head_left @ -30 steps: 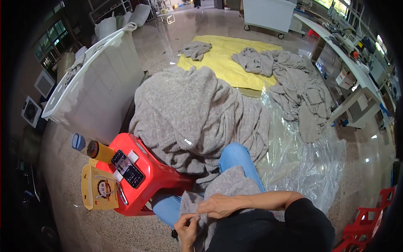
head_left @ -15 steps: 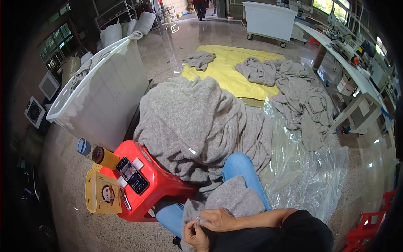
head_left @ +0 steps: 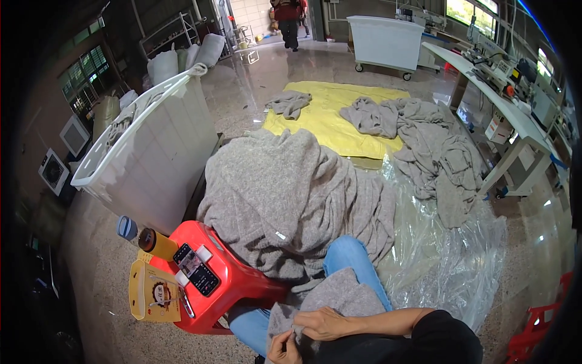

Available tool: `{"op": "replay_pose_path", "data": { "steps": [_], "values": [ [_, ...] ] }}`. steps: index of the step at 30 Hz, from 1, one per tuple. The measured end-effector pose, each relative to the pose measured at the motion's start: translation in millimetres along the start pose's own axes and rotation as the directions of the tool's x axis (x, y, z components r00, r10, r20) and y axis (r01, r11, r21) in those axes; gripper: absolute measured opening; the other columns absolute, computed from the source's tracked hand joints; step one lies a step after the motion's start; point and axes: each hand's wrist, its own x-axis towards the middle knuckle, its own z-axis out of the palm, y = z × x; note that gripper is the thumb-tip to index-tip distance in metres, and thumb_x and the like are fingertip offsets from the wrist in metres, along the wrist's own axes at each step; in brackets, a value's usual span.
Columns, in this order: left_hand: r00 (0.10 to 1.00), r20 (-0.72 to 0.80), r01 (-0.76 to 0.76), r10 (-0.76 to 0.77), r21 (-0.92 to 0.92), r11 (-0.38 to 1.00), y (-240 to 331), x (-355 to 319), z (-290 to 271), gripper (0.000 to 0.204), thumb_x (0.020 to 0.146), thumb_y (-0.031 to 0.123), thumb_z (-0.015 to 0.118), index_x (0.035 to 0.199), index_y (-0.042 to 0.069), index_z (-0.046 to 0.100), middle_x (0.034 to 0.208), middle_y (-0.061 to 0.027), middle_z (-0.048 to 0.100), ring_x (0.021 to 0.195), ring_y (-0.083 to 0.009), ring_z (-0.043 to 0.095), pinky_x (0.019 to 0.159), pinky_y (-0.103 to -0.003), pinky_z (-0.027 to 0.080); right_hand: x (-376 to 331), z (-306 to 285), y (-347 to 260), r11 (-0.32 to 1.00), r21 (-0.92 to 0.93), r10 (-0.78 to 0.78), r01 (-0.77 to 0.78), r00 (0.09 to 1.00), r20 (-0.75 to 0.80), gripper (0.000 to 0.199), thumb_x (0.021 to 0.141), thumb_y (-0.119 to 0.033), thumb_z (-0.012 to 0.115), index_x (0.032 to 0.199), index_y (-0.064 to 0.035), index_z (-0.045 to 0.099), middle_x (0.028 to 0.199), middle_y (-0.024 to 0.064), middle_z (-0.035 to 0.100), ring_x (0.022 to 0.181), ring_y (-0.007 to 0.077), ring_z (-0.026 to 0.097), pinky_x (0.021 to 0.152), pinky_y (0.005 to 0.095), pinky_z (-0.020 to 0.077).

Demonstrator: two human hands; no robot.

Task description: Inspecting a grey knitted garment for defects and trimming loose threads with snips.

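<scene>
A grey knitted garment (head_left: 339, 300) lies across my lap, over my blue jeans (head_left: 348, 255). My right hand (head_left: 324, 323) rests on its near edge with the fingers pinching the cloth. My left hand (head_left: 282, 350), at the bottom edge of the picture, grips the same edge just below it. In front of my knees a large heap of grey knitwear (head_left: 291, 206) is piled up.
A red plastic stool (head_left: 233, 285) at my left carries a phone (head_left: 196, 270); beside it stand a yellow paper bag (head_left: 153, 294) and two bottles (head_left: 148, 239). A white bin (head_left: 151, 151) stands left. Clear plastic sheet (head_left: 448, 267), a yellow cloth (head_left: 333, 115) with more grey garments (head_left: 424, 145), and a work table (head_left: 509, 115) lie beyond. A person (head_left: 290, 18) walks far off.
The view has tilted a little, so the scene sits slightly lower and the hands sit near the bottom edge. Both hands have stayed on the garment's edge, shifting slightly.
</scene>
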Motion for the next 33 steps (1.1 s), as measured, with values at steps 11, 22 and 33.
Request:
{"op": "replay_pose_path", "data": {
  "steps": [11, 22, 33],
  "values": [
    [0.951, 0.136, 0.246, -0.278, 0.213, 0.946, 8, 33, -79, 0.017, 0.08, 0.017, 0.072, 0.087, 0.002, 0.068, 0.067, -0.0012, 0.058, 0.059, -0.0114, 0.051, 0.054, -0.028, 0.042, -5, -52, 38, 0.991, -0.119, 0.074, -0.053, 0.981, 0.177, 0.02, 0.083, -0.015, 0.059, 0.102, -0.0093, 0.056, 0.096, 0.0113, 0.053, 0.089, 0.0328, 0.057, 0.071, 0.0443, 0.0458],
    [0.929, 0.348, 0.153, -0.131, -0.037, 0.988, 65, 26, -22, 0.013, 0.081, 0.01, 0.072, 0.084, 0.0, 0.065, 0.074, 0.0006, 0.06, 0.068, -0.0086, 0.052, 0.062, -0.025, 0.045, 25, -40, -20, 0.946, 0.319, -0.097, 0.067, 0.992, 0.079, 0.027, 0.088, -0.032, 0.06, 0.101, -0.0085, 0.058, 0.098, 0.0111, 0.054, 0.083, 0.0322, 0.058, 0.07, 0.0407, 0.0469],
    [0.853, 0.339, 0.47, -0.396, -0.172, 0.866, 39, 22, -25, 0.012, 0.085, 0.011, 0.066, 0.092, 0.002, 0.066, 0.08, -0.004, 0.064, 0.07, -0.0119, 0.056, 0.064, -0.025, 0.046, 14, -2, -4, 0.974, 0.148, -0.188, 0.172, 0.977, 0.101, 0.021, 0.091, -0.024, 0.053, 0.085, -0.0044, 0.052, 0.08, 0.012, 0.055, 0.068, 0.036, 0.058, 0.054, 0.0455, 0.0409]
  ]
}}
